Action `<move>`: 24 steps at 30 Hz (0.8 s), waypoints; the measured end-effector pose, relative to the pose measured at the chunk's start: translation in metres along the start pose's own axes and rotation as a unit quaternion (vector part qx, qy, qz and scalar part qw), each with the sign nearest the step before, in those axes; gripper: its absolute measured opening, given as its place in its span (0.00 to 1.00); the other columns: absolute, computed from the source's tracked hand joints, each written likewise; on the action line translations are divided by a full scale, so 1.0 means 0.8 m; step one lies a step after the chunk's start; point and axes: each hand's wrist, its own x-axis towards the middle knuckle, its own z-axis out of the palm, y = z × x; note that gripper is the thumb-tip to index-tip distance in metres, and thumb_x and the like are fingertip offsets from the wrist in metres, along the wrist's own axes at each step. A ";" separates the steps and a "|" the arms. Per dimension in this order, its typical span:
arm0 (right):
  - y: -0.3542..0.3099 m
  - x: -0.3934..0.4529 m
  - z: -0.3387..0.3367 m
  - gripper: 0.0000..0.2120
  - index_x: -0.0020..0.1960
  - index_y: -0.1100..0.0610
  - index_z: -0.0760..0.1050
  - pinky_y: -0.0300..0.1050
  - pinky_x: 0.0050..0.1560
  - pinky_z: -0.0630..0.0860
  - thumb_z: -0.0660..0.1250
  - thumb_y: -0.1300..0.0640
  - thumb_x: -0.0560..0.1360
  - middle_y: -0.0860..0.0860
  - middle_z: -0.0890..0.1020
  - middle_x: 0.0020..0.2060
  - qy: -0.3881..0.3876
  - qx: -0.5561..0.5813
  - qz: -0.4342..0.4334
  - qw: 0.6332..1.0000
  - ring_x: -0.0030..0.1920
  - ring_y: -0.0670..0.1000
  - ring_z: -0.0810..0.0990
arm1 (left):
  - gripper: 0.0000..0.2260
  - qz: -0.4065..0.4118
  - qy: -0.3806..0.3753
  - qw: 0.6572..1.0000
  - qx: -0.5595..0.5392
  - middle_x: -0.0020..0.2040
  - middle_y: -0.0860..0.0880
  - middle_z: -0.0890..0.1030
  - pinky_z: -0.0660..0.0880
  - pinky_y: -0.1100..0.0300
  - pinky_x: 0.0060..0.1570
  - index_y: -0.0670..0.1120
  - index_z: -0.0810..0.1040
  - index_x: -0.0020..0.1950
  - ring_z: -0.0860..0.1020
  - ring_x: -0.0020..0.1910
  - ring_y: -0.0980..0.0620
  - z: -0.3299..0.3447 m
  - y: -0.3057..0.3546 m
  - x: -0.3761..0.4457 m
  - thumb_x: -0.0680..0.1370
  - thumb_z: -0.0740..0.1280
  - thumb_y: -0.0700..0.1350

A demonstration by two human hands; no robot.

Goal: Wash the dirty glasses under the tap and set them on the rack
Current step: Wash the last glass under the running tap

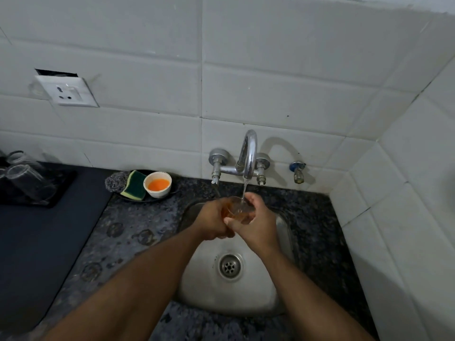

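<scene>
A clear glass (pixel 235 207) sits between both my hands over the steel sink (pixel 248 296). My left hand (pixel 213 221) grips its left side and my right hand (pixel 253 222) wraps round its right side. Water runs from the chrome tap (pixel 248 158) into the glass's mouth. Most of the glass is hidden by my fingers. At the far left, several clear glasses (pixel 22 173) stand upside down on a black rack (pixel 61 190).
A dish at the sink's back left holds a green-yellow sponge (pixel 135 185), a steel scourer (pixel 115 182) and a white bowl of orange liquid (pixel 158 184). A dark mat (pixel 41 242) covers the granite counter (pixel 118 232) on the left. Tiled walls close in behind and right.
</scene>
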 end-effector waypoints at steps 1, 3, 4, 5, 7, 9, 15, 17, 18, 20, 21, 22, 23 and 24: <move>0.011 -0.003 -0.005 0.32 0.68 0.47 0.76 0.37 0.52 0.81 0.84 0.49 0.67 0.38 0.79 0.58 -0.007 -0.026 -0.053 0.998 0.55 0.41 0.82 | 0.32 -0.002 0.000 1.000 0.011 0.48 0.53 0.84 0.84 0.60 0.39 0.50 0.79 0.65 0.85 0.44 0.54 0.000 0.000 0.001 0.64 0.80 0.31; 0.030 -0.005 -0.011 0.20 0.63 0.46 0.79 0.45 0.51 0.82 0.79 0.47 0.72 0.40 0.76 0.62 -0.046 -0.131 -0.154 0.978 0.55 0.44 0.81 | 0.30 -0.001 -0.021 0.998 0.057 0.47 0.55 0.83 0.77 0.70 0.34 0.51 0.79 0.60 0.83 0.43 0.56 -0.006 -0.003 0.002 0.63 0.78 0.30; 0.037 -0.004 -0.014 0.15 0.60 0.45 0.80 0.48 0.51 0.82 0.75 0.46 0.75 0.39 0.74 0.63 -0.070 -0.192 -0.186 0.961 0.55 0.46 0.81 | 0.28 -0.002 -0.034 0.997 0.073 0.45 0.54 0.82 0.75 0.71 0.32 0.52 0.79 0.57 0.82 0.42 0.56 -0.010 -0.004 0.002 0.62 0.77 0.30; 0.043 -0.002 -0.016 0.11 0.59 0.45 0.81 0.49 0.50 0.82 0.72 0.46 0.77 0.38 0.74 0.63 -0.088 -0.238 -0.207 0.945 0.54 0.47 0.81 | 0.27 -0.003 -0.045 0.996 0.078 0.44 0.54 0.82 0.74 0.70 0.32 0.52 0.79 0.56 0.82 0.40 0.55 -0.012 -0.005 0.002 0.62 0.76 0.30; 0.046 0.003 -0.019 0.07 0.56 0.46 0.83 0.48 0.48 0.82 0.70 0.49 0.80 0.38 0.76 0.60 -0.108 -0.257 -0.236 0.931 0.51 0.45 0.81 | 0.27 -0.003 -0.051 0.996 0.078 0.44 0.53 0.82 0.75 0.70 0.33 0.51 0.79 0.56 0.81 0.39 0.57 -0.014 -0.007 0.003 0.62 0.76 0.29; 0.043 0.009 -0.019 0.04 0.51 0.48 0.85 0.44 0.46 0.81 0.72 0.56 0.78 0.39 0.81 0.51 -0.127 -0.196 -0.233 0.944 0.46 0.42 0.81 | 0.30 -0.004 -0.043 0.996 0.083 0.49 0.54 0.82 0.75 0.70 0.37 0.50 0.78 0.60 0.82 0.45 0.57 -0.011 -0.006 0.004 0.62 0.77 0.30; 0.042 0.021 -0.005 0.06 0.45 0.54 0.88 0.37 0.41 0.78 0.81 0.62 0.70 0.45 0.85 0.40 -0.111 -0.044 -0.153 0.981 0.41 0.44 0.83 | 0.28 0.047 0.082 0.993 0.069 0.47 0.57 0.83 0.81 0.59 0.47 0.56 0.76 0.55 0.82 0.48 0.60 0.007 -0.012 -0.001 0.61 0.84 0.43; 0.043 0.023 -0.008 0.06 0.49 0.53 0.89 0.36 0.45 0.79 0.79 0.61 0.73 0.46 0.87 0.43 -0.170 -0.077 -0.177 0.966 0.43 0.44 0.83 | 0.25 0.034 0.046 0.995 0.078 0.46 0.55 0.82 0.79 0.61 0.43 0.55 0.78 0.52 0.81 0.45 0.59 -0.002 -0.011 -0.001 0.61 0.81 0.38; 0.045 0.027 -0.011 0.06 0.50 0.53 0.89 0.36 0.47 0.79 0.78 0.61 0.74 0.46 0.88 0.44 -0.196 -0.095 -0.192 0.957 0.44 0.43 0.84 | 0.25 0.014 0.002 0.997 0.079 0.47 0.54 0.82 0.79 0.62 0.42 0.53 0.79 0.54 0.81 0.46 0.58 -0.008 -0.013 0.001 0.61 0.80 0.36; 0.048 0.034 -0.013 0.07 0.50 0.53 0.89 0.39 0.50 0.81 0.78 0.62 0.74 0.47 0.89 0.45 -0.208 -0.083 -0.192 0.955 0.45 0.43 0.85 | 0.27 -0.010 -0.042 0.996 0.077 0.50 0.53 0.82 0.80 0.62 0.44 0.51 0.79 0.57 0.82 0.49 0.55 -0.012 -0.017 0.003 0.62 0.80 0.36; 0.046 0.034 -0.010 0.07 0.49 0.54 0.89 0.41 0.50 0.82 0.78 0.63 0.73 0.46 0.89 0.45 -0.192 -0.060 -0.177 0.963 0.45 0.43 0.86 | 0.27 -0.001 -0.014 0.997 0.079 0.50 0.53 0.82 0.80 0.62 0.44 0.51 0.79 0.57 0.82 0.49 0.54 -0.009 -0.017 0.001 0.62 0.81 0.37; 0.043 0.034 -0.007 0.07 0.49 0.54 0.89 0.42 0.51 0.83 0.79 0.64 0.73 0.46 0.89 0.44 -0.168 -0.034 -0.158 0.973 0.45 0.43 0.86 | 0.27 0.011 0.034 0.996 0.081 0.50 0.54 0.82 0.79 0.62 0.44 0.52 0.79 0.56 0.82 0.49 0.54 -0.004 -0.017 0.000 0.61 0.83 0.40; 0.039 0.033 -0.003 0.07 0.48 0.54 0.89 0.42 0.51 0.83 0.79 0.64 0.73 0.46 0.89 0.44 -0.145 -0.008 -0.140 0.979 0.45 0.43 0.86 | 0.27 0.018 0.087 0.992 0.085 0.48 0.55 0.82 0.79 0.62 0.44 0.52 0.79 0.55 0.81 0.48 0.56 0.003 -0.017 -0.002 0.60 0.84 0.43; 0.036 0.032 0.001 0.07 0.49 0.54 0.89 0.41 0.52 0.83 0.79 0.64 0.73 0.45 0.89 0.44 -0.133 0.010 -0.131 0.982 0.46 0.42 0.86 | 0.25 0.024 0.130 0.987 0.086 0.47 0.55 0.83 0.79 0.61 0.44 0.52 0.79 0.54 0.81 0.46 0.58 0.008 -0.017 -0.004 0.61 0.83 0.44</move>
